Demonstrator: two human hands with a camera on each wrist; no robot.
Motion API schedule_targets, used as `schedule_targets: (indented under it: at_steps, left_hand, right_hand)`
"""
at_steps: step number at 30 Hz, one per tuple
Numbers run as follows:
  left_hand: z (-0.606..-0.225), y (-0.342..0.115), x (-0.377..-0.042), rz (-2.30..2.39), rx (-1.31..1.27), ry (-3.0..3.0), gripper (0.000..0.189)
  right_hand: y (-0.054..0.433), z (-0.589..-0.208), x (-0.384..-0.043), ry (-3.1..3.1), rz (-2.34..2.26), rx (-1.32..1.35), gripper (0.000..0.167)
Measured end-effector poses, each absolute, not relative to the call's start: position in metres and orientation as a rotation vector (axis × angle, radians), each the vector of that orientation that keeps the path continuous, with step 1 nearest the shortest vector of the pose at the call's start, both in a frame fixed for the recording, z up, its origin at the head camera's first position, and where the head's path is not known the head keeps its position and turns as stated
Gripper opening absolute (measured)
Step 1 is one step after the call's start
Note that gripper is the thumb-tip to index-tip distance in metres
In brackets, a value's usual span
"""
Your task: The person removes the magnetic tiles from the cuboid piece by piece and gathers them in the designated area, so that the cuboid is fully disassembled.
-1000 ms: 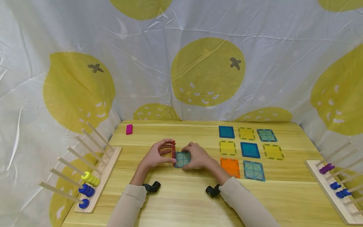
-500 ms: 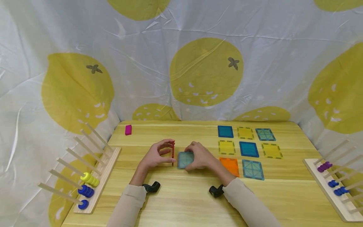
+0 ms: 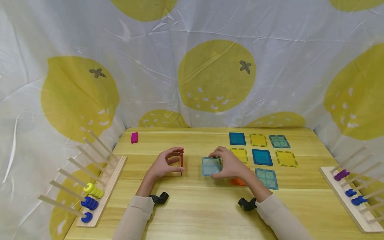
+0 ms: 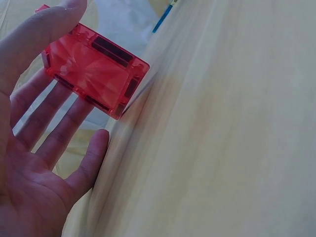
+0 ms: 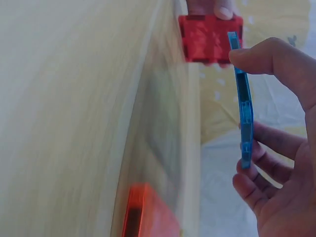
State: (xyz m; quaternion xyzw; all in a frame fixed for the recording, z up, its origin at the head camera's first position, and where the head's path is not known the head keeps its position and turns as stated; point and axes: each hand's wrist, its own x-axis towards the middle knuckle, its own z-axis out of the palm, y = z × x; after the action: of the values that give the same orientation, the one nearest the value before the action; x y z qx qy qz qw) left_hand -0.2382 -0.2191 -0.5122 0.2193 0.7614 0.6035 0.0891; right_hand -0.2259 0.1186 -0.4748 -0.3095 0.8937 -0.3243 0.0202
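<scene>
My left hand (image 3: 163, 165) pinches a translucent red magnetic tile (image 4: 91, 69) between thumb and fingers. That tile stands upright, seen edge-on in the head view. To its right, my right hand (image 3: 232, 165) grips a light-blue magnetic tile (image 3: 209, 166) by opposite edges. The light-blue tile lies flat in the grip, raised above the table in the right wrist view. Under my right hand and wrist, an orange tile (image 3: 238, 182) is mostly hidden, and a yellow tile (image 3: 240, 154) is partly covered.
On the table's right lie several more flat tiles, including a dark-blue one (image 3: 262, 157) and a light-blue one (image 3: 267, 179). Pegged wooden racks with rings stand at left (image 3: 102, 196) and right (image 3: 349, 200). A magenta block (image 3: 134, 137) sits at the back left.
My right hand has moved right with the light-blue tile, away from the red tile and over the orange one. My left hand stays nearly in place, holding the red tile.
</scene>
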Motion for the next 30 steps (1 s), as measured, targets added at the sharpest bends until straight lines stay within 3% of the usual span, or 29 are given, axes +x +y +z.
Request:
schedule_targets:
  at_steps: [30]
  left_hand:
    - [-0.509,-0.217,-0.238,1.761,0.629,2.275,0.082]
  right_hand:
    - [0.315,-0.473,-0.178,3.035,-0.855,-0.702,0.072]
